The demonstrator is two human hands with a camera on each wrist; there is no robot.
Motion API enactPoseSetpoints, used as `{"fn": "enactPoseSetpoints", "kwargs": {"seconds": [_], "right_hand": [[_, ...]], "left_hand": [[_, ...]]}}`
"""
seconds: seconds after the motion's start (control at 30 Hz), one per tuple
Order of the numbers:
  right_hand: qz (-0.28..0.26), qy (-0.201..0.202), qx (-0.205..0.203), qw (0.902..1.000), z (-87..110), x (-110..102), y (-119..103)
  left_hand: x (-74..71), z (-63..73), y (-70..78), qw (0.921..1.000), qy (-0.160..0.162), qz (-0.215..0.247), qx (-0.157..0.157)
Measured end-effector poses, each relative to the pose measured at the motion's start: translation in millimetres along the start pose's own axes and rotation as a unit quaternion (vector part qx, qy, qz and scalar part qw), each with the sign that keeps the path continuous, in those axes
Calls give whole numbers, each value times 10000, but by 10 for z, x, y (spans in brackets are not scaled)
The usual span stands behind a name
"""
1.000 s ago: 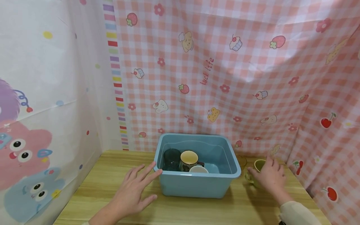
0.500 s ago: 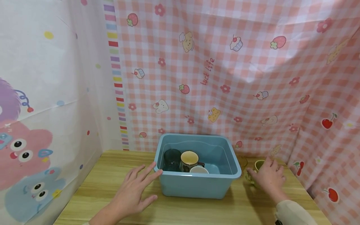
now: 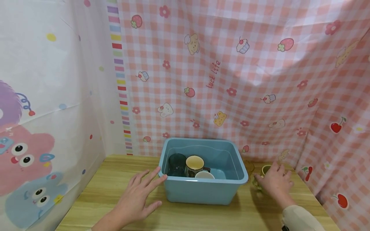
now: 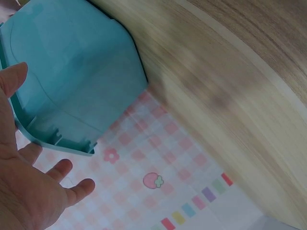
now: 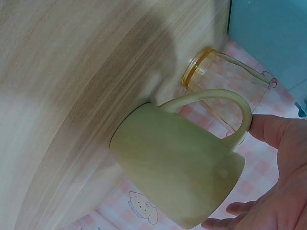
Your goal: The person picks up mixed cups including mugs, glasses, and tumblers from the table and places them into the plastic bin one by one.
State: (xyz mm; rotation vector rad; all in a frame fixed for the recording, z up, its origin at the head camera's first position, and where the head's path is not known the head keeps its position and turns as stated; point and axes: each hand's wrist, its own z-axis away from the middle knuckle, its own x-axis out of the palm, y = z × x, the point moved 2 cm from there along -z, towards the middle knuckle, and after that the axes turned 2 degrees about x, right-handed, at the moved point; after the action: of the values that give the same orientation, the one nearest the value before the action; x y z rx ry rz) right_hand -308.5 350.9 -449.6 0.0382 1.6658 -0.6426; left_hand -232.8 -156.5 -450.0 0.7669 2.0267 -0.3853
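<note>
My right hand (image 3: 276, 183) hovers over a green mug (image 5: 177, 158) standing on the table, right of a blue bin (image 3: 199, 191). In the right wrist view the thumb touches the mug's handle and the loosely extended fingertips (image 5: 218, 223) are right at the rim; a gap shows between palm and mug. My left hand (image 3: 134, 197) is spread, its fingertips at the bin's near left corner. Inside the bin sit a dark glass cup (image 3: 177, 163), a mug with a cream interior (image 3: 195, 163) and a white cup (image 3: 204, 174), mostly hidden by the front wall.
A clear glass with an amber base (image 5: 225, 81) stands between the green mug and the bin. The wooden table (image 3: 196, 218) backs onto a pink checked cloth (image 3: 219, 77), with a white cartoon cloth (image 3: 78, 122) on the left.
My right hand and sleeve have shifted slightly left over the green mug. The left hand, bin and cups stay in place.
</note>
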Motion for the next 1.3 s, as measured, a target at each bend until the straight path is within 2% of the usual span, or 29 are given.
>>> {"fn": "enactPoseSetpoints", "kwargs": {"seconds": [0.27,0.67,0.83,1.07,1.3], "right_hand": [[-60,-41,24,10000,32,-37,57],[-138,-226,-70,9996,196,-174,259],[-179,-234,-163,9994,247,-228,370],[-299,-510,-375,9975,262,-298,554],[-280,-500,-421,9975,245,-357,737]], "left_hand": [[-5,-1,9,10000,-16,30,7],[3,7,10,10000,-32,30,-32],[4,0,15,10000,-64,46,-51],[-10,-5,12,9998,-125,56,-123],[-12,-1,-4,9998,-167,80,-111]]}}
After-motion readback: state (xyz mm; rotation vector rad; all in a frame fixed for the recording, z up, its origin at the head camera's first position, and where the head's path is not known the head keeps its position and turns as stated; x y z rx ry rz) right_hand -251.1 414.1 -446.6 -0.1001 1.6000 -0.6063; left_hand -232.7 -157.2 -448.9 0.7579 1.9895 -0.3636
